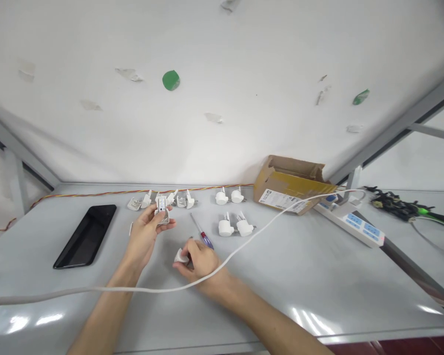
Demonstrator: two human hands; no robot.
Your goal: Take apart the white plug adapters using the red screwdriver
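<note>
My left hand is closed around an opened white plug housing, raised a little over the table, its inner side with small metal parts facing me. Lower and to the right, my right hand pinches a white plug piece close to the tabletop. Just beyond the right hand lies a screwdriver with a red and blue handle. Behind the left hand sit several opened white plug parts. To their right stand several closed white plugs in two rows.
A black phone lies on the left. An open cardboard box and a power strip stand at the right. A white cable crosses the view in front of both arms. Tangled black cords lie far right.
</note>
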